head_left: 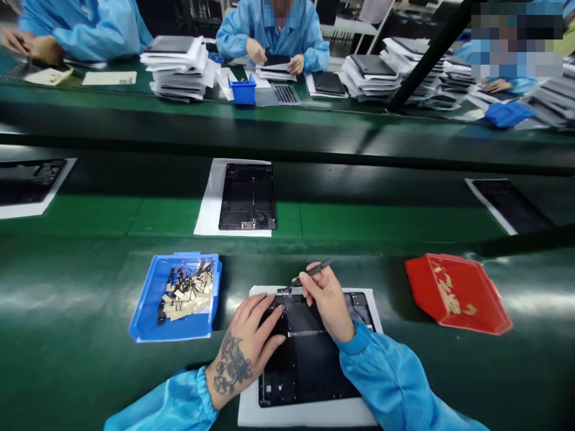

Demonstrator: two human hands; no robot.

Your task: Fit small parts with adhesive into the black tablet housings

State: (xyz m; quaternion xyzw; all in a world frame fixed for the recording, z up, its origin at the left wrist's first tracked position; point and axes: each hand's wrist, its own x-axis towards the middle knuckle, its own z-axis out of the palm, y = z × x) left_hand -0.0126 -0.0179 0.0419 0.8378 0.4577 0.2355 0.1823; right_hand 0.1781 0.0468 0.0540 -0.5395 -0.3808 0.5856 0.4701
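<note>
A black tablet housing (309,365) lies on a white sheet (251,413) in front of me. My left hand (249,338) rests on its left side, fingers stretched out and a little apart. Above the housing's upper part, my right hand (326,293) pinches dark tweezers (314,269). Their tip points down and left to a small part near the top edge, close to my left fingertips. Whether the tips grip anything is too small to tell. My right hand and sleeve hide some of the housing's right side.
A blue bin (144,320) with small black and cream parts stands left; a red bin (485,299) with cream scraps stands right. Beyond, another tablet housing (238,197) lies on paper on the green belt (112,212). Co-workers sit across, among paper stacks (179,78).
</note>
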